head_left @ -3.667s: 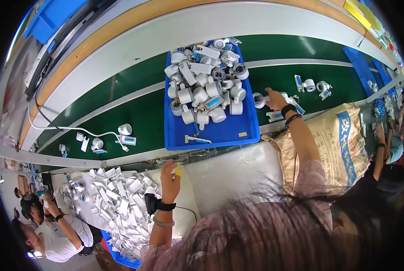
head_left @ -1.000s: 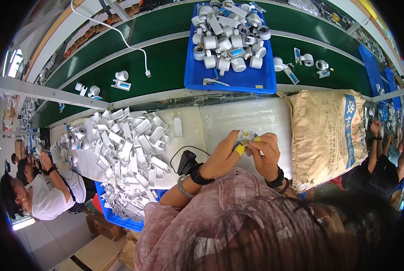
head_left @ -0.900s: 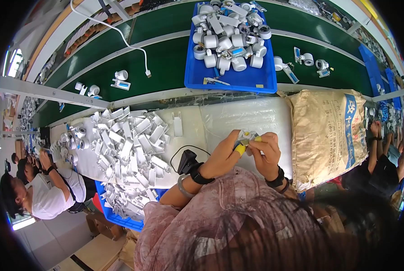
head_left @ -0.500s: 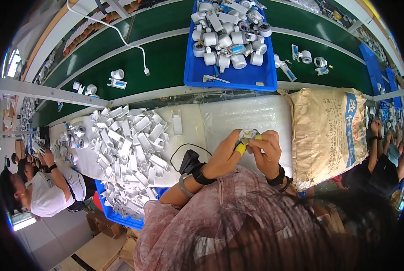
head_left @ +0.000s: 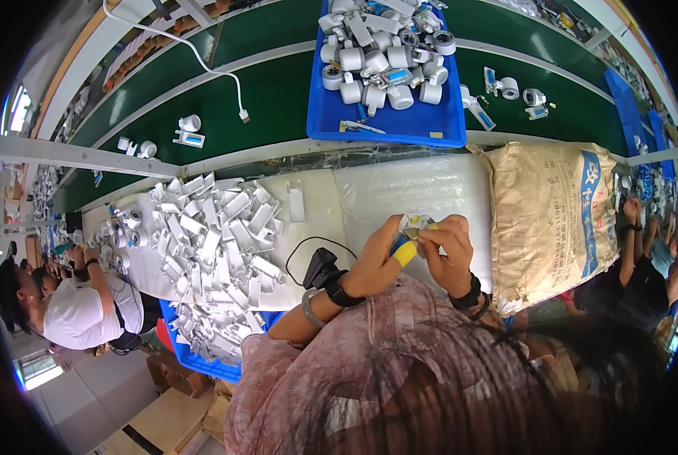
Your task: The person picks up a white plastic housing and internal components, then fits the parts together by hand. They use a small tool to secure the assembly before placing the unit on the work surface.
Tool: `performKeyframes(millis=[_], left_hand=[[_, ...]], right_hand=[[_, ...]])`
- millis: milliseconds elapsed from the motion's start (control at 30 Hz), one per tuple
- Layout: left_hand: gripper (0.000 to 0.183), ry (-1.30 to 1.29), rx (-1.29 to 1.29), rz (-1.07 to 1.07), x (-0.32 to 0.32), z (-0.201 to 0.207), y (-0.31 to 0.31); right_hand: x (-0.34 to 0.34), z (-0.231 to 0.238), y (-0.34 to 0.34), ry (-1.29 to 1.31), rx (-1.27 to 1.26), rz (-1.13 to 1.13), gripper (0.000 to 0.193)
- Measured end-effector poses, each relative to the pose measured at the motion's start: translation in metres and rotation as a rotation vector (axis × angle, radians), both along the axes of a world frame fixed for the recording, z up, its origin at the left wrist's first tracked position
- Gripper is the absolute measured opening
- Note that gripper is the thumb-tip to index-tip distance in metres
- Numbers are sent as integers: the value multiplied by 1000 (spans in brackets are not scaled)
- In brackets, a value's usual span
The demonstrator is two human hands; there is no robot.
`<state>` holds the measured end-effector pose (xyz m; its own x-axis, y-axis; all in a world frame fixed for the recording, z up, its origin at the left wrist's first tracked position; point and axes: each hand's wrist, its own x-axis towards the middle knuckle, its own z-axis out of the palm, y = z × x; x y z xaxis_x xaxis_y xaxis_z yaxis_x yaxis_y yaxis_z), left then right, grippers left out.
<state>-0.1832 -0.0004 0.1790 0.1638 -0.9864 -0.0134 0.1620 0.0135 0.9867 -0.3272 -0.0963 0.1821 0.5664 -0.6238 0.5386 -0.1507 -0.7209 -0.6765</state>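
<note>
Over the work surface, my left hand (head_left: 375, 262) is closed around a small white part (head_left: 412, 221), and a yellow cover sits on its thumb. My right hand (head_left: 451, 250) comes from the other side, its fingertips pinched against the same part. Fingers hide much of this part, so its exact kind cannot be made out. To the left spreads a heap of white plastic brackets or housings (head_left: 216, 235), some in a blue crate (head_left: 202, 364) below the table edge. One white channel-shaped piece (head_left: 296, 203) lies apart from the heap.
A blue tray (head_left: 399, 134) of round white camera-like units stands on the green conveyor (head_left: 270, 106). A brown paper sack (head_left: 540, 227) borders my right side. A white cable (head_left: 202, 64) hangs ahead; a black device (head_left: 322, 267) is beside my left wrist. Co-workers (head_left: 81, 303) sit at both sides.
My hands stay together, with the right fingers shifting slightly on the part and the left thumb showing more of its yellow cover. The co-worker at left has lowered their hands a little.
</note>
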Motion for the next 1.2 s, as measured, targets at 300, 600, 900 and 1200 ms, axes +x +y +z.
performKeyframes(millis=[300,600,900,1200], left_hand=[[28,-132,72,70,-4,2,0],[30,-169,157,53,0,7,-2],[31,-191,182,23,0,1,-2],[21,-314,48,129,7,-5,-9]], right_hand=[[0,6,-2,36,-37,28,25],[-1,6,-5,44,-46,39,25],[-1,0,-4,52,-40,49,26],[12,-12,-2,26,28,-16,22]])
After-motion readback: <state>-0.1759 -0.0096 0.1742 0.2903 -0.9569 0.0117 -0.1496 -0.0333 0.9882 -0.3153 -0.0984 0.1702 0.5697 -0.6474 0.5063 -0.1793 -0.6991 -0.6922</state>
